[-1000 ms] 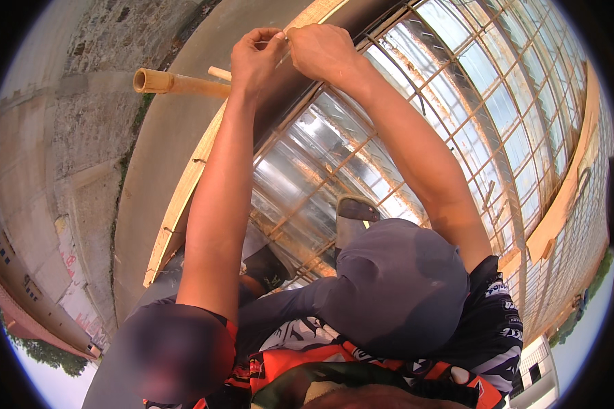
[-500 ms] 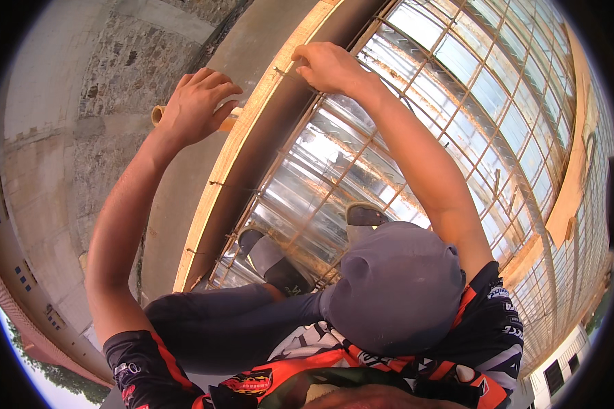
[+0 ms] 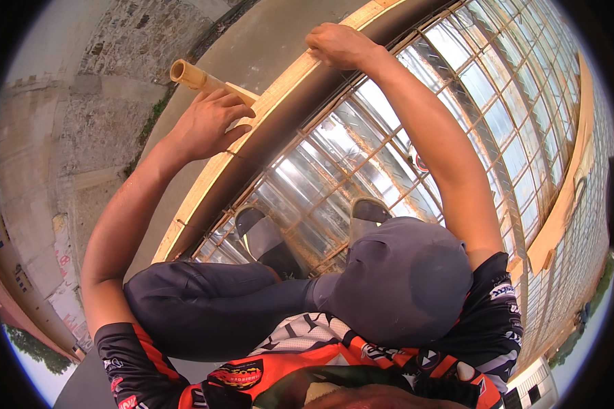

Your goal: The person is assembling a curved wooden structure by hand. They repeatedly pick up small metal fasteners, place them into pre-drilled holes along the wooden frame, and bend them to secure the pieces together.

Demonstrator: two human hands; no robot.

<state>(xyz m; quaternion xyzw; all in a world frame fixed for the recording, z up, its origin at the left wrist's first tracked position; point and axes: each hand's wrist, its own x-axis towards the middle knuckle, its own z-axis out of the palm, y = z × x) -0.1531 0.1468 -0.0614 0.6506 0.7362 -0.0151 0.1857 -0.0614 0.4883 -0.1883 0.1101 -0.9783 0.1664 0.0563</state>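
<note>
A long wooden plank (image 3: 208, 177) stands on edge as the side of a form, running from lower left to upper right. My left hand (image 3: 215, 124) is at the plank's outer side, fingers apart and loosely bent, with nothing visible in it. Just beyond its fingertips a bamboo pole (image 3: 191, 75) and a short wooden piece (image 3: 242, 93) stick out from the plank. Farther along, my right hand (image 3: 341, 45) rests at the plank's top edge with fingers curled in. Its fingertips are hidden, so what they hold, if anything, cannot be seen.
Inside the plank, a grid of rusty rebar (image 3: 389, 140) lies over shiny metal sheeting (image 3: 331, 140); my shoes (image 3: 256, 221) stand there. A second board (image 3: 569, 194) bounds the far right. Outside the plank, a concrete and stone surface (image 3: 82, 136) lies well below.
The view has shifted, and more of the bamboo pole shows. My right hand has come down onto the plank's top edge, its fingers curled tighter. The left hand stays open near the plank.
</note>
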